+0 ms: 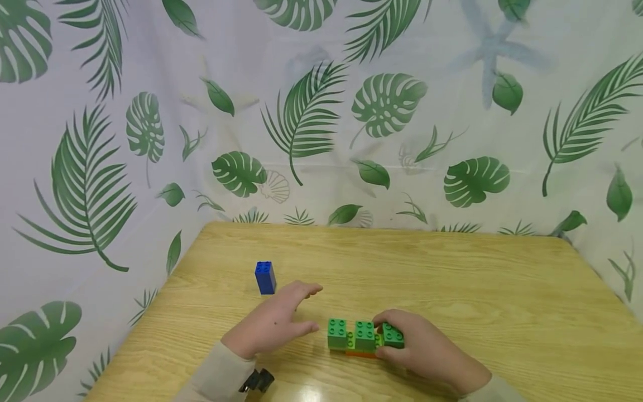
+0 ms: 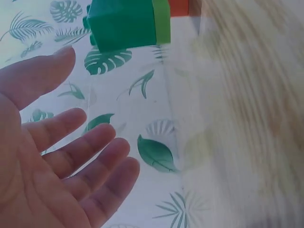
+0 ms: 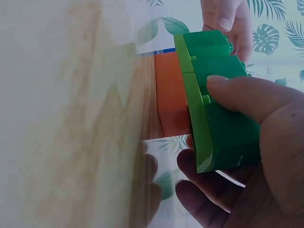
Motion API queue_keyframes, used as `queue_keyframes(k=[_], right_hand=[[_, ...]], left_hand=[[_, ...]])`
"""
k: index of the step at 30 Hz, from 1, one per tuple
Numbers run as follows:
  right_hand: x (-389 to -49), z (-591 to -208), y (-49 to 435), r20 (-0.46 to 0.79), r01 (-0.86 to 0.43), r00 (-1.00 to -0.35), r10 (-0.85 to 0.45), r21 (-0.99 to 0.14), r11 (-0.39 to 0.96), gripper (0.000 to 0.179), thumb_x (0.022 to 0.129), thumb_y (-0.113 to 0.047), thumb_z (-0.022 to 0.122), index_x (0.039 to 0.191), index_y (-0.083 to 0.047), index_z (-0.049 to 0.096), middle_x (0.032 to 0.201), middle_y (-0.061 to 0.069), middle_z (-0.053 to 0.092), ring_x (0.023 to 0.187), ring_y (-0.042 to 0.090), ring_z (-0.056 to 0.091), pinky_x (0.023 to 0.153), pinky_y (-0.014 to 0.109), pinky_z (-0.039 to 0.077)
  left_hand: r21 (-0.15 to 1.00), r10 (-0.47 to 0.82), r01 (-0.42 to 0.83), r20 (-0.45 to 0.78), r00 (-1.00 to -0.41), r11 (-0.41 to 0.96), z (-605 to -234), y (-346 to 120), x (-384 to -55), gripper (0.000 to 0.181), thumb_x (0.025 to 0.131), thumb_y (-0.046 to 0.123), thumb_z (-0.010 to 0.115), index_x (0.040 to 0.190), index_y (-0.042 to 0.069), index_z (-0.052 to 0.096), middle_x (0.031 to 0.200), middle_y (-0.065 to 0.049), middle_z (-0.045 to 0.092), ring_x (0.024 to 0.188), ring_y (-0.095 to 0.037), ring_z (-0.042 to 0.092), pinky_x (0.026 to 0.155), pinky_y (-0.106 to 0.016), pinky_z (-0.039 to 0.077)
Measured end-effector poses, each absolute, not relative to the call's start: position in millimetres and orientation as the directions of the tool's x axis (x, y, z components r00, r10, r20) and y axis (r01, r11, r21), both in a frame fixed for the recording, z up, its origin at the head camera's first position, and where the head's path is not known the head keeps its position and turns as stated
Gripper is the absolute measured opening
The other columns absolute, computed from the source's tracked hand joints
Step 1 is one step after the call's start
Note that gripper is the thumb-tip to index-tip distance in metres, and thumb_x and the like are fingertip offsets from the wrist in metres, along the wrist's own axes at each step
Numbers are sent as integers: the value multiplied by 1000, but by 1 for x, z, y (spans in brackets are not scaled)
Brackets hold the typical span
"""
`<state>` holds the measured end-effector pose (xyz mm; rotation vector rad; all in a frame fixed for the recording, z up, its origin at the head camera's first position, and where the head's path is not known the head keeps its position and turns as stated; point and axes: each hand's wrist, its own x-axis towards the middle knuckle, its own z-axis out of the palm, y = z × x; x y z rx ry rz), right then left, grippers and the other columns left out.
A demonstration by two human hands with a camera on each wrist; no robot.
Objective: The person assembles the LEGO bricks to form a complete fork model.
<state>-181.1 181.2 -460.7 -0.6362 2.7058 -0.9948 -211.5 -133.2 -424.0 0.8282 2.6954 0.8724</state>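
Note:
Toy building bricks form one assembly on the table: dark green bricks stand in a row on light green pieces, over an orange brick. My right hand grips the right end of this assembly, thumb on the near side and fingers on the far side. To the left of the assembly is my left hand, empty, its fingers extended and thumb apart, not touching the bricks. In the left wrist view its palm faces the camera, below the green end brick. Beyond the left hand stands an upright blue brick.
The wooden table reaches back to a white curtain printed with green leaves, which also hangs along the left side. A small black object shows beside the left sleeve.

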Motion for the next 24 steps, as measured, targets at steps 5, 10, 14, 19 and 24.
queue_keyframes(k=[5,10,14,19,24], right_hand=[[-181,-460,181,-30,-331,-888,-458,-649,685,49,86,-47,79,126,-22,65,125,-7,63,117,22,59,97,53,48],[-181,-459,181,-26,-332,-890,-456,-648,685,49,86,-46,80,125,-21,65,126,-5,63,117,23,59,97,53,48],[-181,-459,181,-26,-334,-889,-456,-644,688,48,86,-46,79,125,-21,65,128,-4,63,118,24,58,97,54,47],[-181,-458,182,-17,-348,-886,-464,-637,688,47,87,-45,79,125,-21,65,128,-4,63,119,25,58,98,54,47],[-180,-457,182,-18,-350,-884,-467,-637,687,47,87,-46,78,125,-21,65,127,-5,63,120,25,59,98,54,47]], left_hand=[[582,529,463,67,-846,668,-422,-143,-217,67,95,36,72,153,18,43,149,2,47,137,-19,44,108,-44,41],[538,477,481,160,-864,692,-422,-154,-222,67,95,38,72,152,17,43,150,0,45,140,-21,40,109,-44,40],[539,424,465,209,-881,702,-421,-162,-226,64,95,34,73,150,14,45,153,-5,42,138,-24,40,108,-46,40],[544,354,430,245,-902,720,-421,-174,-233,63,96,30,72,150,15,45,156,-7,36,144,-30,31,105,-54,43],[556,287,377,246,-926,740,-424,-185,-241,67,94,26,74,152,14,43,159,-12,30,145,-36,27,103,-57,43]])
